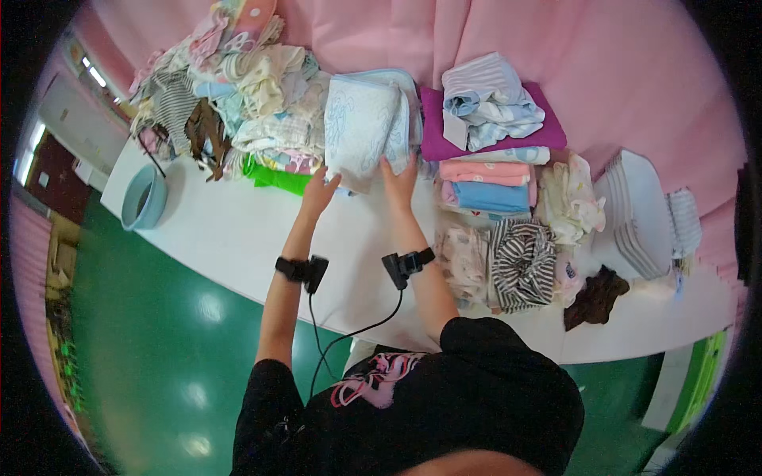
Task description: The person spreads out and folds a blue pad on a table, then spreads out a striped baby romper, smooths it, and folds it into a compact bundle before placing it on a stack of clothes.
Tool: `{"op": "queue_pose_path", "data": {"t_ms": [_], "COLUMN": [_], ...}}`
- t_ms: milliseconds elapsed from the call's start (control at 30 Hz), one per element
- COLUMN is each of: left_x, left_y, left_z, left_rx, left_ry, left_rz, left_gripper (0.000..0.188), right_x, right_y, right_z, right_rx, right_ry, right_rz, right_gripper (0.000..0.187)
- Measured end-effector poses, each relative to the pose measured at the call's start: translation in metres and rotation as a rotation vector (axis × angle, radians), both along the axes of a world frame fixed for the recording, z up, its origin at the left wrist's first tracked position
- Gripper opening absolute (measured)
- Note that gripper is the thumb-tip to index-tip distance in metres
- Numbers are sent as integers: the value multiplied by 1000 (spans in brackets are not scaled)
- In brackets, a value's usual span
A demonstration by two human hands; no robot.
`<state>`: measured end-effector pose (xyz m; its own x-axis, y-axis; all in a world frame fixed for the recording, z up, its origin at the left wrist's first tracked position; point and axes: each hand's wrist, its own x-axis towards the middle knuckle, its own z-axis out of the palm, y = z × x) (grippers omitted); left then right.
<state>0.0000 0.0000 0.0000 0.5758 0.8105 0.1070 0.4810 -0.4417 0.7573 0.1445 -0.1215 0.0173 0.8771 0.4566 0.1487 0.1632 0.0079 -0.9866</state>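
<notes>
A folded white cloth with pale blue printing (361, 119), shaped like a baby blanket or towel, lies at the back middle of the white table. My left hand (317, 194) is at its near left corner, with the fingers closed at the edge. My right hand (399, 184) grips the near right edge, thumb on top and fingers along the side. Left of the cloth rises a heap of loose baby clothes and cloths (262, 103). A bright green cloth (274, 176) sticks out below this heap, close to my left hand.
On the right, a purple folded cloth (552, 119) carries a striped bundle (494, 103). Nearer are folded pink and blue cloths (492, 194), a striped bundle (524, 266), stacked white trays (635, 214) and a brown cloth (595, 299). A blue basin (145, 198) stands at the table's left edge.
</notes>
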Motion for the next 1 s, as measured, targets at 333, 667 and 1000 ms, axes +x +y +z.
{"op": "queue_pose_path", "data": {"t_ms": [333, 667, 1000], "left_x": [71, 10, -98], "left_y": [48, 54, -5], "left_z": [36, -8, -26], "left_rx": [-449, -783, -681], "left_ry": [-123, -140, 42], "left_rz": [75, -73, -397], "left_gripper": [77, 74, 54], "right_x": [79, 19, -98], "right_y": [65, 31, -68], "right_z": [12, 29, -31], "right_rx": [-169, -287, -299], "right_ry": [43, 86, 50], "right_rz": [-225, -145, -174], "right_gripper": [111, 97, 82]}}
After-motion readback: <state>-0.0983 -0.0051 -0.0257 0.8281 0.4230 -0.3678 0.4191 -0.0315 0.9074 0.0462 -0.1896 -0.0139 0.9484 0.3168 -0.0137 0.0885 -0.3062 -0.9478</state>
